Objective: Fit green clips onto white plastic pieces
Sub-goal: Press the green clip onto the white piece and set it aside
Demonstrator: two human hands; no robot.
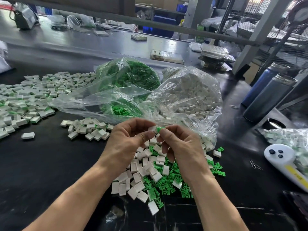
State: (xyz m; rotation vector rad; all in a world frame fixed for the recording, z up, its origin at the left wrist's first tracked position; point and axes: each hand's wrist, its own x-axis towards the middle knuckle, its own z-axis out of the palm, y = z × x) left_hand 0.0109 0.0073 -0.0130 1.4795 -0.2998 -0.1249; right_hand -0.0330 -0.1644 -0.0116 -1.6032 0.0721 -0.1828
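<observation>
At frame centre the left hand (130, 137) pinches a white piece (152, 128) against the green clip (160, 129) pinched by the right hand (180, 144); many fitted pieces (25, 100) lie left, loose ones (150, 177) remain below

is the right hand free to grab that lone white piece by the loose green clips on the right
Probably not yet: the right hand pinches a green clip against the left hand's piece. Nothing covers the lone white piece.

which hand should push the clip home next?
Probably the right hand: it already pinches the green clip against the white piece, which the left hand grips and can brace.
</observation>
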